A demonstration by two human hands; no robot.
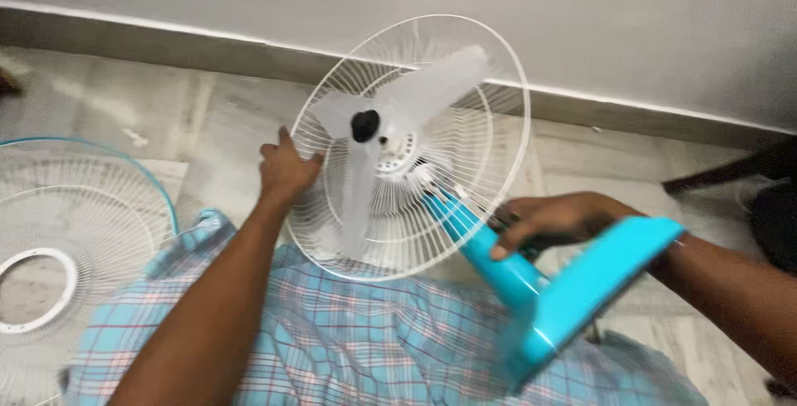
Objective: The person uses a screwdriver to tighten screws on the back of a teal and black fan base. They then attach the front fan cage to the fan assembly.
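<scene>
A table fan lies tilted over my lap. Its white wire rear guard [490, 115] faces me, with translucent blades [440, 82] and a black hub cap [364, 125] in the middle. My left hand [285, 169] grips the guard's left rim. My right hand [558, 221] is closed around the fan's turquoise neck [486, 248], just above the turquoise base [598, 277].
A second wire guard [100, 223] with a blue rim and white centre ring lies on the tiled floor at left. Blue checked cloth [357, 348] covers my lap. A grey wall with a skirting strip runs behind. A dark object [747, 169] sits at right.
</scene>
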